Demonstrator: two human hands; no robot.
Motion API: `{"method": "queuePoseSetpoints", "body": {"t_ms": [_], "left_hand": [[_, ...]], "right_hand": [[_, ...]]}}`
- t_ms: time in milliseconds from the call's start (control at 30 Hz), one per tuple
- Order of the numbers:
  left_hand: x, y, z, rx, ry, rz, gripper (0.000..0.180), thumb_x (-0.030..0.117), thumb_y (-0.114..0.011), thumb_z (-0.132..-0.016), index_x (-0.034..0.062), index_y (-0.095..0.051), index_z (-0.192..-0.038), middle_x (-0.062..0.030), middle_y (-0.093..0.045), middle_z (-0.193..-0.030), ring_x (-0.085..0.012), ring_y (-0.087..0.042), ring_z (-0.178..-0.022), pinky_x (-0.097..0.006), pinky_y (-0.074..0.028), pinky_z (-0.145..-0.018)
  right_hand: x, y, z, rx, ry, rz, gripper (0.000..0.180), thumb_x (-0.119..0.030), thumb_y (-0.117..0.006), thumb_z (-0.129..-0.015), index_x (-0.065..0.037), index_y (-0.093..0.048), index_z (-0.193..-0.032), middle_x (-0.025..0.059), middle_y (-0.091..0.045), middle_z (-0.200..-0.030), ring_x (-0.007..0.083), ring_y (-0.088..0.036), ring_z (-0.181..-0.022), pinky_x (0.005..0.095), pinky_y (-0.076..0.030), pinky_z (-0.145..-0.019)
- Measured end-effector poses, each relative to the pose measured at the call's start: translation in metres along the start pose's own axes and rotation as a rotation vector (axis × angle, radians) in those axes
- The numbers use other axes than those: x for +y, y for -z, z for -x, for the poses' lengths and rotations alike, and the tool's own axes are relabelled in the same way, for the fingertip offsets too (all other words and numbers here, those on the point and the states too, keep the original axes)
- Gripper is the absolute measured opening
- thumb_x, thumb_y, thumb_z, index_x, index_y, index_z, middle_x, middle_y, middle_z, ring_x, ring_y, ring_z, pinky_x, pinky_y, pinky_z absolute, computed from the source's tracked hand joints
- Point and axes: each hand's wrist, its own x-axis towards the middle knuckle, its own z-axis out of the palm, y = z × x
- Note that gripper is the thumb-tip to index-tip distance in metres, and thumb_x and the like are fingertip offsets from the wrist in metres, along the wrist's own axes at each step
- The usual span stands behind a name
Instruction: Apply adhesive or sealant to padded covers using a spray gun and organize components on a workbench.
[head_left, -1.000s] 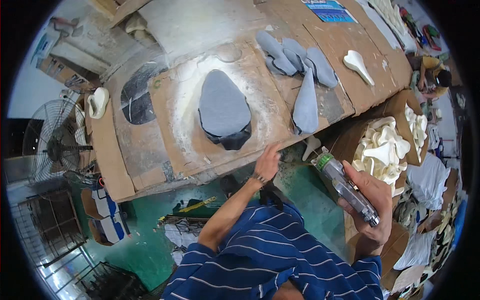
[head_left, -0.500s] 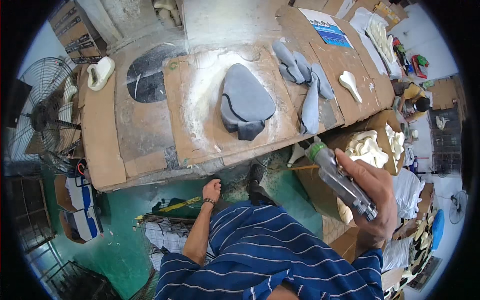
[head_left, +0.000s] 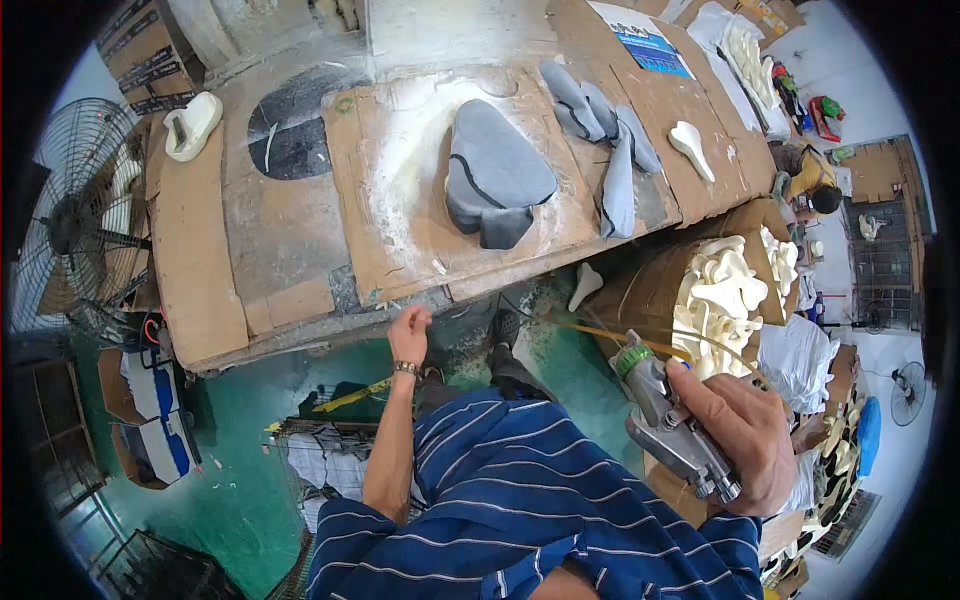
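Note:
My right hand (head_left: 748,440) is wrapped round a metal spray gun (head_left: 672,425) with a green ring at its nozzle end, held to the right of my body, apart from the table. A thin yellowish hose rises behind that hand. At the table's front edge is my left hand (head_left: 408,335), fingers curled in with nothing seen in them. On the powdery cardboard ahead lies a grey, rounded-triangular saddle cover (head_left: 503,160) with a dark seam and a flap towards me. Several narrow grey pieces (head_left: 612,140) lie in a heap to its right.
A cream saddle-shaped piece (head_left: 690,150) lies on the cardboard-covered table (head_left: 195,280) at right, another cream piece (head_left: 193,128) at far left. A large carton (head_left: 640,290) full of cream pieces stands right of the table. A caged fan (head_left: 75,210) stands left. A person (head_left: 815,180) is at far right.
My right hand has drawn the spray gun back from the table's edge, slightly down towards me. My left hand has risen forward to the table's front edge. The grey cover stays in place.

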Motion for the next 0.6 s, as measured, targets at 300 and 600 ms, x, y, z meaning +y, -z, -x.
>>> {"method": "queuePoseSetpoints", "body": {"t_ms": [300,600], "left_hand": [[0.200,-0.024,-0.076,0.220,-0.451,-0.129,0.030,0.025,-0.070,-0.097,0.0072,-0.074,-0.120,-0.0120,-0.073,-0.116,-0.0275,-0.068,-0.108,-0.039,-0.051,-0.096],[0.285,-0.090,-0.174,-0.028,-0.443,-1.132,0.049,0.053,-0.076,-0.083,0.0210,-0.078,-0.120,-0.0162,-0.050,-0.155,-0.0410,-0.033,-0.150,-0.072,-0.026,-0.116]], "right_hand": [[0.098,0.000,0.061,0.026,-0.094,-0.235,0.073,-0.008,-0.074,-0.070,0.006,-0.059,-0.140,0.0185,-0.067,-0.087,0.0350,-0.067,-0.071,0.0388,-0.051,-0.064],[0.199,-0.002,0.076,0.035,-0.041,-0.580,0.068,-0.007,-0.075,-0.075,0.010,-0.058,-0.139,0.0208,-0.071,-0.093,0.0369,-0.071,-0.080,0.0414,-0.055,-0.071]]}}
